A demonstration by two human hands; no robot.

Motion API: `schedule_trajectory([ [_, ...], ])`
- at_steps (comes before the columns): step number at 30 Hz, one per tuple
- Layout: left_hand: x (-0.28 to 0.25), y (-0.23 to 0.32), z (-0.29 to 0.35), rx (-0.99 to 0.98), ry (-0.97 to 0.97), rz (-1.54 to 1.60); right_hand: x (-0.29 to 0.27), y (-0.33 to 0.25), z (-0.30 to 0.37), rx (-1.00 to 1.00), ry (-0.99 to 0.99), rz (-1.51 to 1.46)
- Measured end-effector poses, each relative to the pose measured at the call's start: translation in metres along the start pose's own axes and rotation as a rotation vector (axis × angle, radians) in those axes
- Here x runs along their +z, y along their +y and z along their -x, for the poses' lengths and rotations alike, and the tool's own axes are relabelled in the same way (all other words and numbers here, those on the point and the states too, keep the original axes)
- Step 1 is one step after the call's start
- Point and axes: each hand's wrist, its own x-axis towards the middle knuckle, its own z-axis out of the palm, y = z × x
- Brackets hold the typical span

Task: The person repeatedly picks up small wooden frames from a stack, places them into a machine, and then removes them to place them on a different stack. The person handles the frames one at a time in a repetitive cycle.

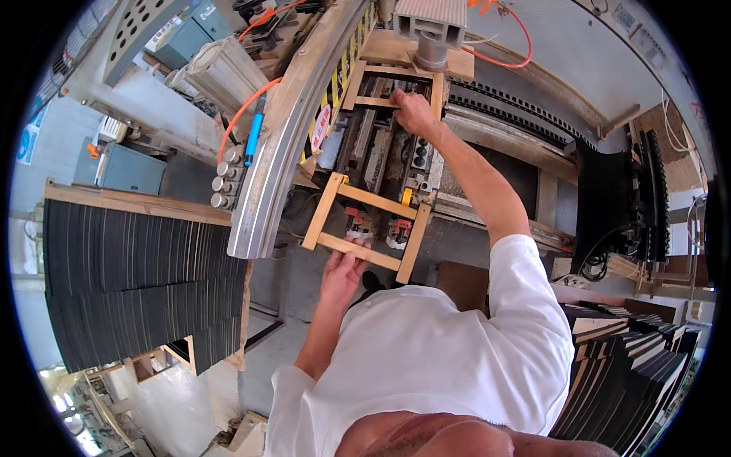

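Observation:
My left hand (pixel 343 273) is closed on the near crossbar of a pale wooden frame (pixel 324 210). This frame has two side bars and two crossbars, and it lies over the near end of a machine bed. Farther off, my right arm is stretched out, and my right hand (pixel 414 113) is closed at the near crossbar of a second wooden frame (pixel 437 93). The fingertips there are partly hidden. That second frame rests on the far part of the machine, close to a metal cylinder (pixel 432 55). Red clamp-like parts (pixel 400 230) show through the near frame.
A metal rail (pixel 266 183) with a blue pen (pixel 254 139) runs along the left side. Dark panels stand stacked on the left (pixel 145 266) and lower right (pixel 624 365). Cable chain (pixel 525 114) lies right of the machine. An orange hose (pixel 244 114) hangs by the rail.

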Motion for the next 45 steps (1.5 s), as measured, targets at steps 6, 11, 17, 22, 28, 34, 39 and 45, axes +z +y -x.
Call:
schedule_trajectory([
  [6,-0.016,0.015,0.017,0.021,0.068,-0.093,0.009,0.009,-0.021,0.051,-0.017,-0.06],
  [11,-0.05,0.025,0.021,0.027,0.083,-0.092,0.012,0.011,-0.026,0.123,-0.048,-0.082],
  [17,-0.098,0.038,0.017,-0.009,0.163,-0.127,0.01,0.016,-0.03,0.139,-0.056,0.015],
  [22,-0.132,0.052,0.02,-0.074,0.23,-0.238,0.006,-0.01,-0.03,0.216,-0.177,0.214],
  [28,-0.165,0.053,0.029,-0.097,0.266,-0.266,-0.012,-0.03,-0.021,0.239,-0.201,0.29],
  [34,-0.192,0.038,0.023,-0.095,0.306,-0.348,-0.008,-0.006,-0.014,0.127,-0.077,0.258],
  [39,-0.184,0.023,0.015,-0.109,0.382,-0.373,-0.006,-0.017,-0.007,0.117,-0.077,0.32],
  [45,-0.18,0.011,-0.001,-0.082,0.327,-0.531,-0.013,-0.008,-0.008,0.005,-0.015,0.356],
])
